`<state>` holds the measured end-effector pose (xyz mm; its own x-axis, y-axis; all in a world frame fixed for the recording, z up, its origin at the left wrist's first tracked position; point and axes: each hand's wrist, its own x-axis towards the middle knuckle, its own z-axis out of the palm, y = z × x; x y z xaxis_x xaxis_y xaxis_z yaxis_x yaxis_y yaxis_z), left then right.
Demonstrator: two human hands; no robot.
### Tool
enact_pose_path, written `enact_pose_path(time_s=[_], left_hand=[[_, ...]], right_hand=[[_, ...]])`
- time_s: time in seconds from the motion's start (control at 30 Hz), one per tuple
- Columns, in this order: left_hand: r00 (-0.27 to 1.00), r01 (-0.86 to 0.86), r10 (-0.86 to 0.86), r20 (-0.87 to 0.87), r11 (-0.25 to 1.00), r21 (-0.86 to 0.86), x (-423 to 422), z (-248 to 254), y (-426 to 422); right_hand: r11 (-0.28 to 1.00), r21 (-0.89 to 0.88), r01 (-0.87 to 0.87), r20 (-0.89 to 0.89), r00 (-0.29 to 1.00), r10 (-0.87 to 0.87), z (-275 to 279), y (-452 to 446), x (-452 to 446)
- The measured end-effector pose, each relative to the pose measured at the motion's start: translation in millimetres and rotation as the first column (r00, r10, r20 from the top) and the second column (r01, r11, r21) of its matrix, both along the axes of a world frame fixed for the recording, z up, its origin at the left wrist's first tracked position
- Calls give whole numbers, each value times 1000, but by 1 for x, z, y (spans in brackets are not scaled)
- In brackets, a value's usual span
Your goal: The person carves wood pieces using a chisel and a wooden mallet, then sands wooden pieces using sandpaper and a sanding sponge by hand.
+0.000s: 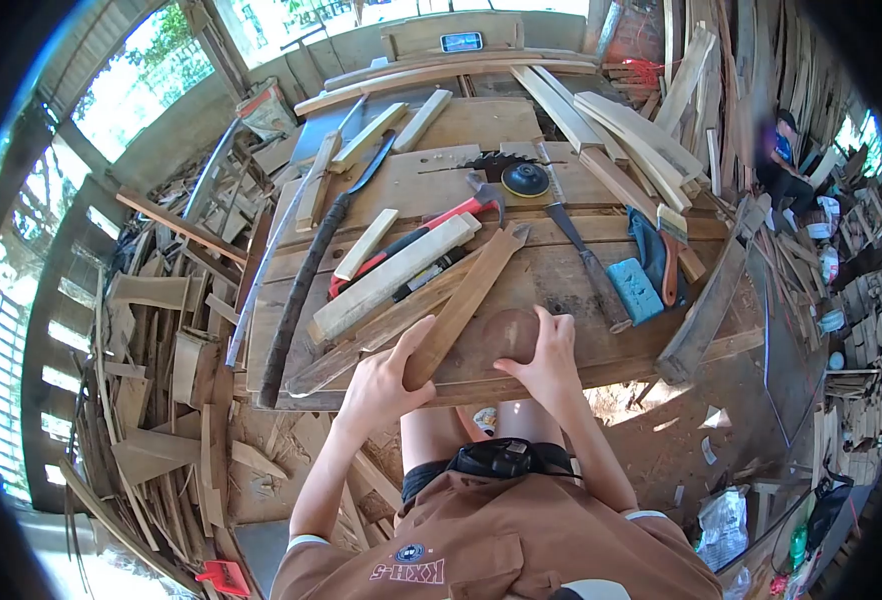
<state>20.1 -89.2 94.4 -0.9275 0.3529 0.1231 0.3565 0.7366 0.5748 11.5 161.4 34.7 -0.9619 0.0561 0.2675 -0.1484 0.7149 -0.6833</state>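
My left hand is closed round the lower end of a brown wooden strip, which slants up and away over the workbench to a notched tip. Between the spread thumb and fingers of my right hand is a flat round brown disc, gripped at its edge; its exact kind is unclear. Left of the strip lie a pale wooden block, a red-handled hammer and a black marker-like item. Beyond my right hand are a chisel-like tool and a blue sponge-like block.
A toothed saw blade pokes up through the bench, with a black round disc beside it. A long dark-handled blade lies at left. A brush lies right. Scrap wood piles up left; a person sits far right.
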Motion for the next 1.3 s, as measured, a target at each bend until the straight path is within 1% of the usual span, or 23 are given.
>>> enact_pose_path(time_s=[0.07,0.1,0.2,0.23,0.27,0.33,0.4,0.43,0.5,0.57,0.6,0.67,0.7,0.8,0.83,0.9,0.93,1.0,1.03,1.13,1.17,1.27,1.3], left_hand=[[1000,23,-23,12,1000,-11,-4,-5,3],[999,37,-37,17,999,-16,-6,-7,5],[995,94,-93,26,993,-72,-12,-2,12],[992,124,-123,7,991,-52,-16,-1,15],[988,154,-154,-12,988,-33,-20,-1,19],[975,220,-220,-41,975,-7,-29,-3,29],[956,289,-288,-65,957,6,-38,-8,38],[955,294,-293,-47,956,6,-41,-12,41],[953,302,-302,-7,953,8,-43,-18,44],[964,267,-267,-18,963,43,-41,-19,43],[969,246,-246,-21,967,59,-38,-20,41],[974,211,-203,-100,975,70,-30,-21,38],[974,190,-178,-140,979,76,-25,-22,36],[983,105,-73,-166,976,191,-11,-37,33],[993,29,6,-117,954,297,-4,-41,34],[983,18,44,-176,941,339,-1,-58,33],[977,13,65,-204,933,360,0,-64,32],[969,-2,90,-231,935,355,1,-71,33],[964,-4,96,-249,938,346,1,-71,34],[958,7,87,-273,945,327,0,-75,32],[958,17,76,-276,947,320,-1,-76,32],[961,-44,154,-230,906,422,0,-77,34],[963,-51,157,-221,907,418,1,-79,33]], right_hand=[[998,-62,26,5,1000,-26,1,7,3],[993,-106,42,-91,995,-52,5,10,4],[983,-183,-8,-138,990,-18,21,29,9],[973,-230,-27,-236,971,-28,24,35,8],[987,-156,-39,-330,944,-14,29,42,7],[985,-166,-47,-408,913,-26,39,49,6],[996,-39,-78,-434,899,53,39,51,3],[995,25,-92,-444,891,93,38,51,1],[974,110,-197,-418,880,226,28,48,-4],[939,161,-303,-368,865,342,15,40,-4],[922,237,-306,-358,855,375,10,38,-4],[868,382,-316,-327,832,447,2,32,-6],[828,451,-334,-279,828,486,-4,33,-9],[792,430,-433,-222,800,557,7,29,-13],[793,398,-462,-223,790,571,11,29,-14],[793,328,-514,-224,773,594,15,31,-16],[814,332,-476,-241,792,561,15,35,-19],[848,341,-407,-271,821,503,12,47,-28],[876,344,-339,-298,845,444,10,51,-33],[901,344,-266,-329,864,381,3,45,-42],[905,304,-298,-334,856,394,6,34,-40],[870,293,-398,-352,801,485,0,-3,-28],[861,274,-427,-346,792,503,0,-7,-22]])
